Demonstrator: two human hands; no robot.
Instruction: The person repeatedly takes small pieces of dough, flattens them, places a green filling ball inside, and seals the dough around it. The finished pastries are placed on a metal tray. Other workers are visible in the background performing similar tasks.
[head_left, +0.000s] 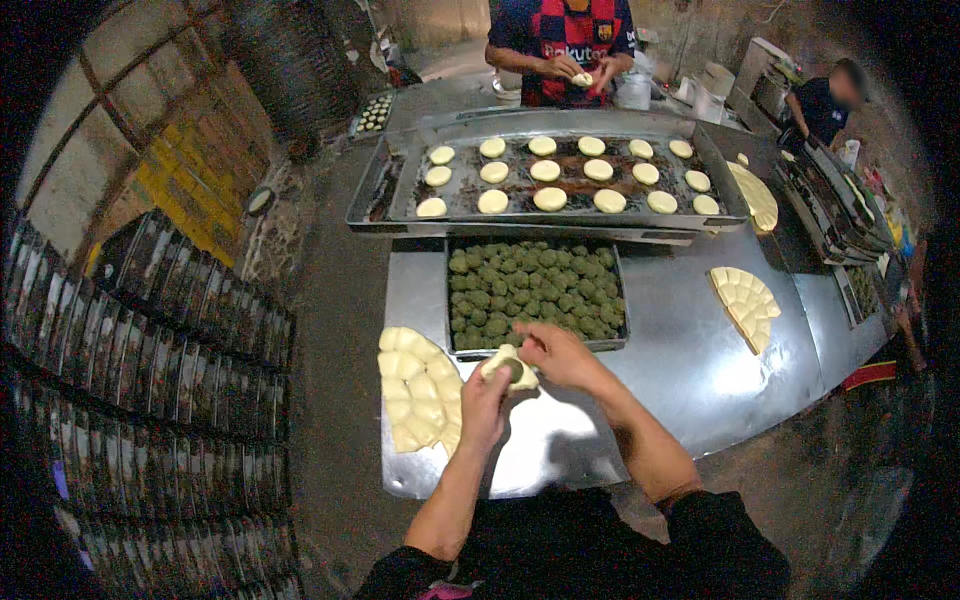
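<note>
My left hand (484, 401) holds a flattened piece of pale dough (527, 381) with a dark green filling ball (512, 369) in its middle. The left thumb lies against the filling. My right hand (562, 356) is at the dough's right edge, its index finger pointing left; whether its curled fingers grip the dough is unclear. Just beyond both hands is a metal tray (616, 345) full of green filling balls (532, 289). To the left of my left hand, a sheet of dough divided into pieces (420, 390) lies on the metal table (667, 322).
Behind the filling stands a large baking tray (517, 214) with rows of dough discs (550, 199). Divided dough (746, 304) lies on the right. Across the table a person (577, 52) handles dough; another person (821, 109) is far right. Stacked dark trays (150, 420) line the left.
</note>
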